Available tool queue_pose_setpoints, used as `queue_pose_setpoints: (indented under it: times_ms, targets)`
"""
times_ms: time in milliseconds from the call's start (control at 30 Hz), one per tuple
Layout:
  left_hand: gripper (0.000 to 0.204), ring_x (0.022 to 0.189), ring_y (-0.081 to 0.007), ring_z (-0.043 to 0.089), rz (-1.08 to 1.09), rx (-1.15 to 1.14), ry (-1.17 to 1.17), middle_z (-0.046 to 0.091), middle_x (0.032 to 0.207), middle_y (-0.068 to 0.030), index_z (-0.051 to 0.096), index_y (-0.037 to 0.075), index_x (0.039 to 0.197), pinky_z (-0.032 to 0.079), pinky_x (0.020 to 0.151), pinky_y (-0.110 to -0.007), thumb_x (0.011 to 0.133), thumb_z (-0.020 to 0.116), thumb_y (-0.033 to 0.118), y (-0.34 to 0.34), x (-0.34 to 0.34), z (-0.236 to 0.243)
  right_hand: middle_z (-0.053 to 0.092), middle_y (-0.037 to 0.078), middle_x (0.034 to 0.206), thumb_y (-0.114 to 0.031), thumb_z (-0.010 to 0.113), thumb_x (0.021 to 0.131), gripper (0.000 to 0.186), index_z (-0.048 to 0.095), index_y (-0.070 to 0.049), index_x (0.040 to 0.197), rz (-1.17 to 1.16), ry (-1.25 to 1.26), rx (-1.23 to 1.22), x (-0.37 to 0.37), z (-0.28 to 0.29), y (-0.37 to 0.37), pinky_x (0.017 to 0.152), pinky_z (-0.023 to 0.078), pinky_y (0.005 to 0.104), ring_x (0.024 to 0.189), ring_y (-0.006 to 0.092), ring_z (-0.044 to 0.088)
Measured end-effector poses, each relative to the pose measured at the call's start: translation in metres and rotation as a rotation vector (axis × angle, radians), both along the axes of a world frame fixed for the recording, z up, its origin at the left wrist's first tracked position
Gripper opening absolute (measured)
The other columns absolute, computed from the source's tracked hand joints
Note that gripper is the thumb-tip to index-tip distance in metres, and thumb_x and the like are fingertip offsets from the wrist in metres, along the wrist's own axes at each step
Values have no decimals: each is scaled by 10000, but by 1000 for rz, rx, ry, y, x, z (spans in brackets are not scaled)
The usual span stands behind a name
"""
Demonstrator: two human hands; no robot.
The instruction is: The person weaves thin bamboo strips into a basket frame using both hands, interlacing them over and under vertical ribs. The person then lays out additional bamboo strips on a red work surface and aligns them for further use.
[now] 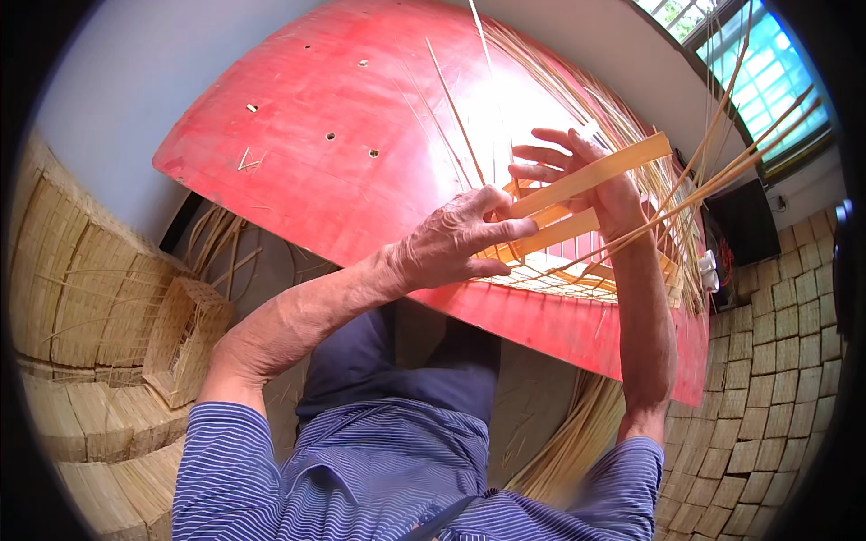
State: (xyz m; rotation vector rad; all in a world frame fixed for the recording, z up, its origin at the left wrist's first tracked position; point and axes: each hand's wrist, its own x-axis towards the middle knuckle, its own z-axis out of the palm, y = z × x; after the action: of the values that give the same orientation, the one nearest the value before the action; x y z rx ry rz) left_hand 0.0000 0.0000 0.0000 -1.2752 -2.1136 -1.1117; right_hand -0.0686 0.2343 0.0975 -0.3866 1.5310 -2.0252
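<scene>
A partly woven bamboo basket (577,281) with an open lattice lies on the red board in front of me. Broad flat bamboo strips stand out from it, and the longest strip (627,162) slants up to the right. My left hand (456,233) is closed at the basket's left side, thumb below and fingers above, gripping the left ends of the flat strips. On the far side, my right hand (591,171) has its fingers stretched and apart. The long strip crosses in front of its palm, and part of that hand is hidden.
The red board (298,153) has several small holes and loose slivers. Long thin bamboo splints (740,176) fan out at the right. Woven bamboo boxes (90,270) are piled at the left, with another stack (767,379) at the right. A splint bundle (577,442) lies under the board.
</scene>
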Motion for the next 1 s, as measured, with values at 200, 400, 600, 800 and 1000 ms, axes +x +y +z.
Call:
queue_pose_setpoints:
  times_ms: [200, 400, 600, 800, 1000]
  targets:
    - [670, 1025, -295, 585, 139, -21, 40, 541, 1120, -99, 600, 106, 1250, 524, 849, -433, 670, 886, 282, 11, 10, 2, 595, 313, 1275, -400, 412, 1074, 545, 437, 60, 1366, -69, -44, -44, 6, 2, -6, 1021, 520, 529, 1186, 412, 624]
    - [587, 1013, -310, 583, 258, 97, 28, 528, 1105, -128, 591, 41, 1142, 514, 857, -436, 677, 869, 266, 32, 19, -4, 552, 349, 1320, -409, 369, 1078, 567, 456, 79, 1353, -178, 104, -112, 16, 41, 12, 1086, 439, 560, 1253, 457, 552]
    - [512, 998, -323, 577, 238, 125, 4, 507, 1068, -138, 577, 15, 1132, 516, 840, -427, 711, 820, 176, 30, 12, -7, 588, 324, 1272, -348, 384, 1084, 556, 438, 128, 1365, -928, 845, 173, 88, 102, 9, 1063, 487, 479, 1219, 382, 598]
    - [465, 1005, -334, 588, 131, 123, 9, 506, 1070, -145, 585, 19, 1140, 526, 864, -431, 730, 781, 116, 36, 1, -6, 715, 153, 888, -121, 513, 1040, 241, 668, 63, 1060, -1067, 992, 751, 139, 53, -2, 640, 597, 293, 678, 172, 702]
    - [455, 1005, -340, 595, 132, 98, -8, 518, 1085, -148, 601, 33, 1144, 529, 862, -431, 727, 768, 99, 38, 0, -3, 691, 90, 711, -270, 627, 1002, 306, 698, 25, 957, -709, 466, 551, 104, 15, 4, 486, 549, 227, 564, 117, 680]
